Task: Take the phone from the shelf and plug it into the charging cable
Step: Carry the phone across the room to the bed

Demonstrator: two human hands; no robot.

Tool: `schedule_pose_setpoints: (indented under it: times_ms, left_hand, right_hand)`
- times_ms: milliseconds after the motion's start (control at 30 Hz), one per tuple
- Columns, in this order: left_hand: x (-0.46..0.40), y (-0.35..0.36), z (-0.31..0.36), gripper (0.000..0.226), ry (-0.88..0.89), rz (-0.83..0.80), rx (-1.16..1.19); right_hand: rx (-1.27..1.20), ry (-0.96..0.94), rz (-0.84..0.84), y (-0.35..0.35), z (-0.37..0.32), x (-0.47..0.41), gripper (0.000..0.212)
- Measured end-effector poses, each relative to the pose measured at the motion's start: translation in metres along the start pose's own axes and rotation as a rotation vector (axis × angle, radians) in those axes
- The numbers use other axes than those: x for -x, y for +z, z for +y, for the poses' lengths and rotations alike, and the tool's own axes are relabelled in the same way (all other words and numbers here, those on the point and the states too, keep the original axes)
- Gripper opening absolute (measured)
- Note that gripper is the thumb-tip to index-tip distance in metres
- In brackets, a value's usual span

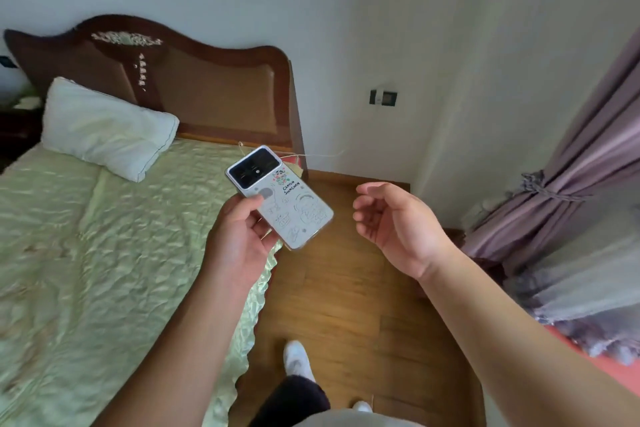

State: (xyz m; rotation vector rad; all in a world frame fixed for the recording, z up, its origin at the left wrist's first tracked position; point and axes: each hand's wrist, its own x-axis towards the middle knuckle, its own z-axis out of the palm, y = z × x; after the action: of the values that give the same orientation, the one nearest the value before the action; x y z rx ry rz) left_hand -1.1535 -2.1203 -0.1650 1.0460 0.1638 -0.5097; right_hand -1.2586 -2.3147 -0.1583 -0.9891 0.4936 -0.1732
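Observation:
My left hand [239, 236] grips a phone [287, 201] by its left edge, back side up, over the bed's corner. The phone has a pale case with cartoon drawings and a dark camera block at its far end. My right hand [391, 218] hovers to the phone's right, palm turned in, fingers loosely curled and apart, holding nothing. A thin white charging cable [318, 155] runs from the wall side across to the bed's top right corner, just beyond the phone. Its plug end is hidden behind the phone.
A bed [104, 236] with a pale green cover, a white pillow [107, 128] and a dark wooden headboard [194, 80] fills the left. Wall sockets [382, 98] sit on the far wall. Purple curtains [571, 184] hang on the right. Wooden floor [346, 305] lies between.

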Motion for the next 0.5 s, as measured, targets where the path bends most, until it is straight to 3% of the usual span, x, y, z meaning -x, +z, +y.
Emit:
schedule_pose_setpoints:
  times_ms: [300,500]
  left_hand:
    - [-0.163,-0.013,0.037,0.018,-0.008,0.018,0.069]
    - [-0.288,-0.021,0.097,0.014,-0.014,0.078,0.097]
  right_hand:
    - [0.049,0.044,-0.034,0.05,-0.019,-0.166,0.017]
    - [0.102,0.076,-0.034,0.103,-0.045,-0.294,0.017]
